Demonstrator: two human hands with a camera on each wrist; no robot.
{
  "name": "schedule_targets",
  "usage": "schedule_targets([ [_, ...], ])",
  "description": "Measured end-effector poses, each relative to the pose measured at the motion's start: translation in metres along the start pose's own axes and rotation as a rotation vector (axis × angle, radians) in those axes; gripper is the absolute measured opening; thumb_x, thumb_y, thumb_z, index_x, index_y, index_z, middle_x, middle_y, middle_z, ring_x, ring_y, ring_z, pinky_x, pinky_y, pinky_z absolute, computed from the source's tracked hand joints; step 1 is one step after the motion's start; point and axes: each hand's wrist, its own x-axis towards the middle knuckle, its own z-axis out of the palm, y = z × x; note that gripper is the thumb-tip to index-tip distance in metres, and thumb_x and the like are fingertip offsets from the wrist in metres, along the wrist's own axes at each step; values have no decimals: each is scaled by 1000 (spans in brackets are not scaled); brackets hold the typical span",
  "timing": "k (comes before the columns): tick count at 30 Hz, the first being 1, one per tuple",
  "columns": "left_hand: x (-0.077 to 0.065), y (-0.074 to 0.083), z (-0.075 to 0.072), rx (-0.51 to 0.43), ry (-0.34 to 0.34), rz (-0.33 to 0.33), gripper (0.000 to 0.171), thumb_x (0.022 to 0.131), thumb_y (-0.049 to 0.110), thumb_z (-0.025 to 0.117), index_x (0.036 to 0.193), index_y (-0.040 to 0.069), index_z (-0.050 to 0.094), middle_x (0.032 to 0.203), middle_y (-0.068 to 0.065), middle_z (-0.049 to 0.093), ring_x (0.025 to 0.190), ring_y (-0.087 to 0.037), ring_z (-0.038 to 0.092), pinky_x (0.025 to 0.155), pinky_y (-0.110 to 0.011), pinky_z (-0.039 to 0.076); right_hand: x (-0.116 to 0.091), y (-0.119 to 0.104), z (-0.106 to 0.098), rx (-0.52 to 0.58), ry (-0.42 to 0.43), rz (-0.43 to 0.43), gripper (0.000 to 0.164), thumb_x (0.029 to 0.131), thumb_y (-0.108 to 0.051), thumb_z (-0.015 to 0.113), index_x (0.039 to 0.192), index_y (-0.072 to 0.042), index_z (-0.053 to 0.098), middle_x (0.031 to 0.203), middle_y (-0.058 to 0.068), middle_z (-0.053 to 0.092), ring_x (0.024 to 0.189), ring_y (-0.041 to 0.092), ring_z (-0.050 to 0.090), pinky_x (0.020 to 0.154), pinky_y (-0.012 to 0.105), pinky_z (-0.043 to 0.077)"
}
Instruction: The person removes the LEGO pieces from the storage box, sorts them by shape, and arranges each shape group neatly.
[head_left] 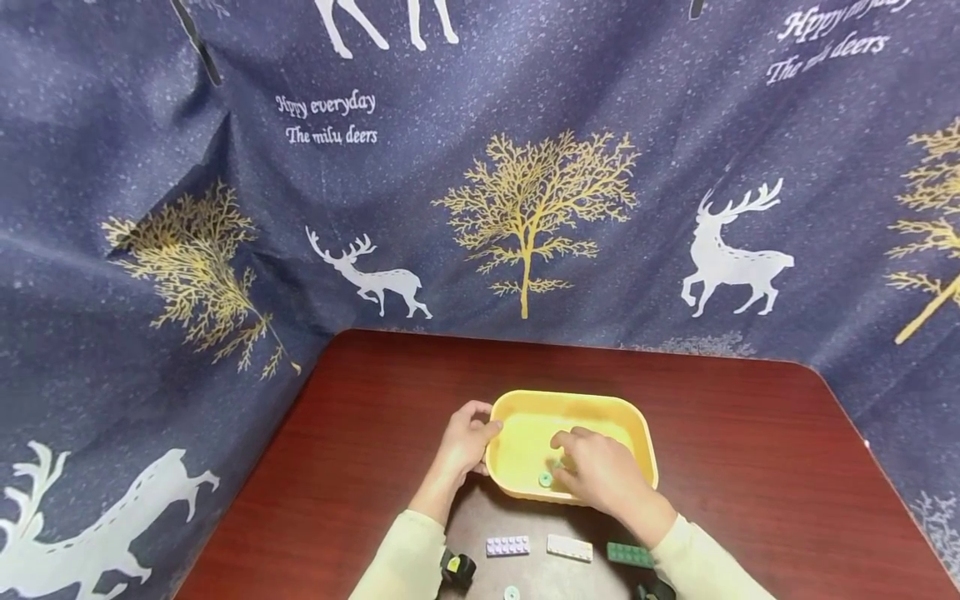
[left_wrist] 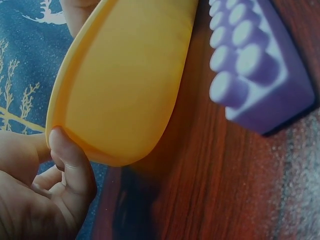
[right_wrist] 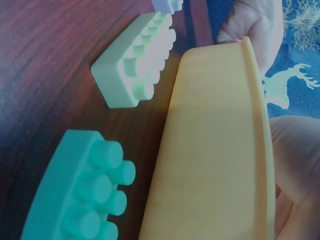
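A yellow plastic bin (head_left: 517,402) stands on the table. My left hand (head_left: 465,437) grips its left rim, thumb over the edge and fingers outside; the left wrist view shows the thumb (left_wrist: 75,165) on the rim. My right hand (head_left: 600,471) reaches into the bin from the front right, thumb and index finger apart. A small green ring-shaped piece (head_left: 545,479) lies on the bin floor by the thumb. Another small greenish piece (head_left: 558,462) shows between the right fingertips, partly hidden. In the right wrist view the bin wall covers the right fingertips.
In front of the bin lie a purple studded block (head_left: 507,546), a white one (head_left: 569,547) and a dark green one (head_left: 630,555) in a row. A pale green ring (head_left: 512,592) lies nearer me. A blue curtain (head_left: 480,167) hangs behind the table (head_left: 360,400).
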Motion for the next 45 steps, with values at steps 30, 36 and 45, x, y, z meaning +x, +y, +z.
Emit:
schedule_targets([
  [30, -3, -2, 1, -9, 3, 7, 34, 98, 15, 67, 129, 5, 58, 89, -19, 68, 51, -18, 60, 37, -26, 53, 10, 15, 12, 61, -130, -21, 24, 66, -10, 78, 83, -26, 76, 73, -15, 64, 70, 8, 61, 55, 31, 49],
  [36, -2, -3, 0, -18, -4, 51, 32, 98, 14, 67, 127, 2, 58, 88, -23, 67, 51, -20, 63, 36, -27, 53, 11, 16, 15, 60, -107, -12, 16, 71, -13, 76, 72, -28, 71, 71, -16, 65, 68, 8, 61, 53, 31, 49],
  [45, -2, -3, 1, -8, 0, 36, 32, 98, 14, 67, 128, 3, 58, 89, -22, 68, 53, -21, 63, 37, -27, 54, 12, 17, 16, 31, -83, 21, 27, 70, -16, 71, 62, -31, 50, 61, -17, 46, 58, 5, 43, 48, 25, 37],
])
